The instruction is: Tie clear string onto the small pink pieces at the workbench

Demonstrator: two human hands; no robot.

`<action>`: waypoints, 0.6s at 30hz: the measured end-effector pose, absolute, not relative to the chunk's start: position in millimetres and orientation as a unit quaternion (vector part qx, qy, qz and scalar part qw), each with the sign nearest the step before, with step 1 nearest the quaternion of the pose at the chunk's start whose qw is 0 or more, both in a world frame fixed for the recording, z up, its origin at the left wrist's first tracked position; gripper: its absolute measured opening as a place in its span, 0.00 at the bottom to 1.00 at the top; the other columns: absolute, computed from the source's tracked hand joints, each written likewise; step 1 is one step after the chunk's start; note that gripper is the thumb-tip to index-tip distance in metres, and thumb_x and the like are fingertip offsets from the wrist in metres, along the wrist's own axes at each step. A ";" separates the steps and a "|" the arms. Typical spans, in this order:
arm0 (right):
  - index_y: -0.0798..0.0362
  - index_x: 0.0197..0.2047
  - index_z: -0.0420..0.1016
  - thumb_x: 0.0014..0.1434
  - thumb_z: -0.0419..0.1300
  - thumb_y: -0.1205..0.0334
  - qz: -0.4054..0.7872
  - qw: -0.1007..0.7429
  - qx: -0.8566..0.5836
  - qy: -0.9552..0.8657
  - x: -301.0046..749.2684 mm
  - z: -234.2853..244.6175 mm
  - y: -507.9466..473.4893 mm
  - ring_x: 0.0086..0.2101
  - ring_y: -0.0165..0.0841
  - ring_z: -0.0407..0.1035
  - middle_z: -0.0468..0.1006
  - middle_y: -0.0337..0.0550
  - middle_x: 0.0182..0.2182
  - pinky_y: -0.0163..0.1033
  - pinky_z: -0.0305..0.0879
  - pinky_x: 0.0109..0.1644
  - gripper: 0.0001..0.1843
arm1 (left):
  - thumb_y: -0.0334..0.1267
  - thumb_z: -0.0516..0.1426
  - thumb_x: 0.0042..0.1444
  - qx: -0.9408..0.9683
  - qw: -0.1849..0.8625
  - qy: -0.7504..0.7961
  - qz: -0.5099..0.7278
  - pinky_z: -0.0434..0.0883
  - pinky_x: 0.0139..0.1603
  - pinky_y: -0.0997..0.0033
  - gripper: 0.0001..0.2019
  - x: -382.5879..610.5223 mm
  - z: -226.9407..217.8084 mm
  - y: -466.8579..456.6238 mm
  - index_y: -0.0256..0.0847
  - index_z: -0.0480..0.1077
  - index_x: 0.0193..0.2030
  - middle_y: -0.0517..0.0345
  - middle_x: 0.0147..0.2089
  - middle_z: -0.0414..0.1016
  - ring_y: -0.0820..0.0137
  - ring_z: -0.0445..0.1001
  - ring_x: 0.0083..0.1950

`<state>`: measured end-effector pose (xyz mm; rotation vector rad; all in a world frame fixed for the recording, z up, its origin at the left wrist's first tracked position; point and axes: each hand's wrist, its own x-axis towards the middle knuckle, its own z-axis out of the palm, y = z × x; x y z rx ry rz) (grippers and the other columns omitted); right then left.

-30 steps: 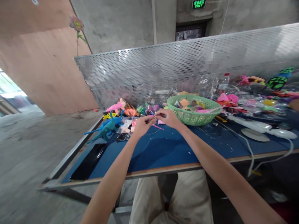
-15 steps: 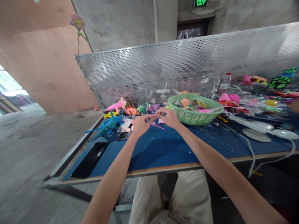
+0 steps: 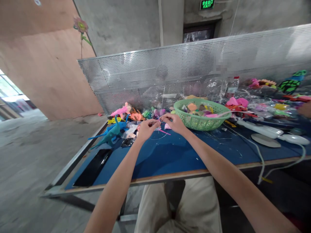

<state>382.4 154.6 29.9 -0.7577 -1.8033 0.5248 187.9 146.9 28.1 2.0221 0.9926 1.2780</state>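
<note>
Over the blue tabletop (image 3: 167,155), my left hand (image 3: 148,127) and my right hand (image 3: 172,122) meet with fingertips nearly touching. Both are pinched closed at a thin clear line (image 3: 162,103), which rises above the fingertips and curves in a loop below them. Any smaller piece between the fingers is too small to make out. Just under the hands lies a thin pink strip (image 3: 165,132). The green plastic basket (image 3: 204,123), holding several colourful soft pieces, stands beside my right hand.
Blue and teal dinosaur toys (image 3: 113,132) and a black phone-like slab (image 3: 92,167) lie at left. A white glue gun-like tool (image 3: 261,127) with its cord sits at right, near wrapped toys and a bottle (image 3: 233,86). A perforated metal panel (image 3: 136,69) stands behind.
The clear line above the fingertips has swung left, and its loop now shows below the hands. Both hands stay close together in almost the same place.
</note>
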 end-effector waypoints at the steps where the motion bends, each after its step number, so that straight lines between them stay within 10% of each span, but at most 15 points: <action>1: 0.51 0.41 0.83 0.64 0.60 0.53 0.224 0.527 -0.317 -0.756 382.2 29.8 154.9 0.36 0.37 0.75 0.84 0.45 0.37 0.42 0.68 0.40 0.13 | 0.52 0.63 0.57 0.749 0.279 0.368 0.474 0.72 0.36 0.70 0.18 187.9 28.3 146.7 0.36 0.80 0.40 0.52 0.34 0.82 0.66 0.78 0.34; 11: 0.52 0.35 0.78 0.60 0.62 0.54 0.239 0.511 -0.314 -0.763 381.5 29.6 154.8 0.29 0.32 0.70 0.80 0.41 0.31 0.38 0.66 0.35 0.11 | 0.50 0.62 0.57 0.759 0.287 0.368 0.454 0.72 0.35 0.70 0.17 189.0 29.8 142.4 0.37 0.79 0.42 0.52 0.35 0.82 0.67 0.78 0.33; 18: 0.52 0.34 0.76 0.60 0.62 0.48 0.302 0.518 -0.330 -0.729 381.3 26.1 157.0 0.20 0.31 0.66 0.71 0.37 0.19 0.37 0.64 0.25 0.15 | 0.44 0.64 0.56 0.810 0.091 0.382 0.435 0.67 0.34 0.72 0.18 187.4 28.7 143.3 0.42 0.75 0.53 0.55 0.41 0.82 0.73 0.69 0.29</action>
